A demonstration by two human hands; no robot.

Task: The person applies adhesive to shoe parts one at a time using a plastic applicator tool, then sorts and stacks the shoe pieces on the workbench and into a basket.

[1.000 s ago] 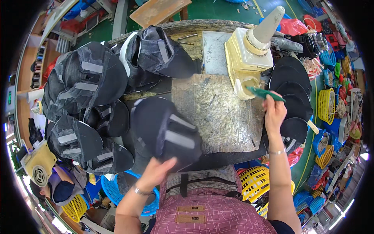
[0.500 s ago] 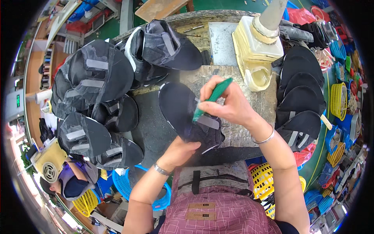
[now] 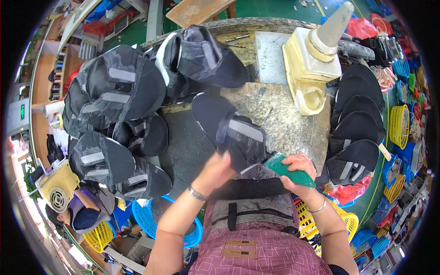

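Observation:
A black shoe upper (image 3: 238,137) with a grey strip lies aslant on the work surface in front of me. My left hand (image 3: 213,171), slightly blurred, is closed on its near left edge. Between the fingers and thumb of my right hand (image 3: 301,168) is a flat green scraper (image 3: 286,173) with a textured face and a small hole at its end. The scraper's far end meets the near right edge of the upper. Whether its tip touches or lies beneath that edge, I cannot tell.
More black uppers (image 3: 119,87) are piled at left; an overlapping row (image 3: 360,119) stands at right. A glue-crusted white container (image 3: 316,59) with a grey cone is at the back right. Blue (image 3: 192,236) and yellow baskets (image 3: 346,220) sit below the near edge. Another person (image 3: 87,211) is at far left.
My right hand has come down and toward me, taking the green scraper from the upper's middle to its near right edge. The upper has turned slightly under my left hand.

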